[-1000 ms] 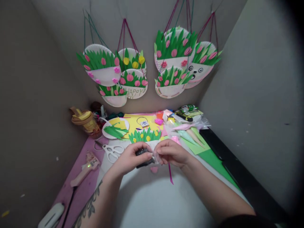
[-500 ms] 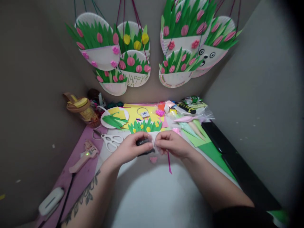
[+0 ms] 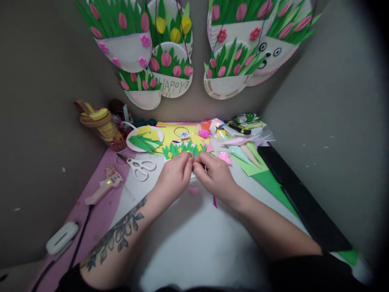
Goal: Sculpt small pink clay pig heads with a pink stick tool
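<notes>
Small item pinched between both hands, too hidden by fingers to name; sits just over the paper-plate flower basket with green grass and yellow blooms, mid-tabletop toward the far edge. Likely light, thin, floppy; best taken by fingertip pinch at its edge, easy to crease or drop. Left hand curled, fingertips closed on the item, knuckles up, tattooed forearm angled in from the near-left edge. Right hand likewise closed in a pinch, fingertips meeting the left's, forearm coming from the near-right. Pink paper scrap lying just below the hands, magenta strip beside the right wrist. White scissors left of the hands, pink glue gun further left on the purple mat. Plate of green leaf cutouts and lidded jar toward the far-left corner. Bagged paper cones and green sheet along the right edge. Finished flower plates hanging on the wall above.
</notes>
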The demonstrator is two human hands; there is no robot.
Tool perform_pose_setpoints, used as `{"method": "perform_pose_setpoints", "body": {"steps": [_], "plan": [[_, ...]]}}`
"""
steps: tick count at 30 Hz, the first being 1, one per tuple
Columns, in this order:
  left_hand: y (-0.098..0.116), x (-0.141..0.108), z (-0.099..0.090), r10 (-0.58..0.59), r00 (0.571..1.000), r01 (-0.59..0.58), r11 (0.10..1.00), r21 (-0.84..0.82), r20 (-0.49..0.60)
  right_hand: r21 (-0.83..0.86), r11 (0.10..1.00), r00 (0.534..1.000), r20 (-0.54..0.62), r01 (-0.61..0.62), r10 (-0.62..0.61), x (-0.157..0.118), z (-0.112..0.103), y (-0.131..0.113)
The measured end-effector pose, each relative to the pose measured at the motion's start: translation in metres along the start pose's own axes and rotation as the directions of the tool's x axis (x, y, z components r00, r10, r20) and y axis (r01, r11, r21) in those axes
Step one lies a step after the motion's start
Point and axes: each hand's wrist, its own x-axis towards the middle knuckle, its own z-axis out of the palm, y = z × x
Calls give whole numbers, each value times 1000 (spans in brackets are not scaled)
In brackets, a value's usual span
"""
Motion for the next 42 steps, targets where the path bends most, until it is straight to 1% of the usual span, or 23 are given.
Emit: {"method": "perform_pose_setpoints", "body": {"steps": [2,4,6,8,11,13,15,17,19,21,22,23,25,27,29,33,35,36,38,39,40,41,42], "plan": [[-3,-2,3,60,996,-52,990,129,-60,-94,995,998,-58,-16,10,0,1,0],[-4,-4,5,88,989,-59,970,234,-115,-163,986,992,-126,-37,17,1,1,1],[-5,-6,6,108,987,-64,946,316,-122,-194,979,987,-158,-68,37,2,0,2],[-4,-8,6,143,986,-102,925,367,-87,-189,977,989,-129,-99,75,3,-1,2],[-1,-9,6,248,966,-201,895,399,-69,-119,985,991,-69,-122,114,4,-3,2],[0,-10,6,314,944,-243,874,421,-106,-96,990,994,-48,-101,96,4,-6,1],[0,-10,4,355,923,-257,856,448,-148,-126,991,999,-23,-50,47,3,-9,1],[-1,-9,2,399,899,-276,836,475,-180,-173,985,999,-33,-2,-4,3,-11,1],[-2,-7,0,448,872,-316,824,470,-198,-188,982,996,-88,19,-36,3,-12,1],[-5,-4,-3,480,843,-355,835,420,-244,-139,990,993,-117,15,-31,4,-15,-1],[-6,-3,-4,486,833,-371,845,385,-265,-85,996,994,-110,-3,-6,5,-17,-2],[-8,-2,-5,484,832,-383,855,350,-271,-20,999,995,-92,-32,30,6,-20,-4],[-11,0,-5,468,856,-400,869,292,-221,110,989,995,-34,-94,98,7,-26,-7],[-13,-1,-4,421,897,-385,894,229,-133,194,973,992,28,-123,119,9,-31,-10],[-15,-3,-4,370,924,-352,922,164,-98,200,973,992,66,-118,107,9,-33,-10],[-15,-5,-5,342,933,-333,939,86,-110,111,988,993,47,-110,105,10,-32,-8],[-15,-5,-7,300,946,-297,954,48,-119,146,986,997,27,-74,71,11,-37,-7],[-15,-5,-9,269,956,-268,963,26,-118,173,984,999,8,-35,34,12,-42,-6],[-16,-3,-11,208,973,-211,977,-21,-101,189,980,998,-29,64,-60,14,-56,-3],[-17,-2,-13,181,979,-186,982,-45,-93,160,982,995,-17,103,-101,15,-64,0],[-17,-1,-14,154,984,-161,984,-76,-87,121,985,991,48,122,-128,15,-71,5],[-18,0,-15,119,990,-128,985,-113,-81,86,988,976,169,125,-138,14,-76,10],[-19,1,-16,75,995,-85,984,-158,-68,54,992,942,311,117,-129,11,-79,17]]}}
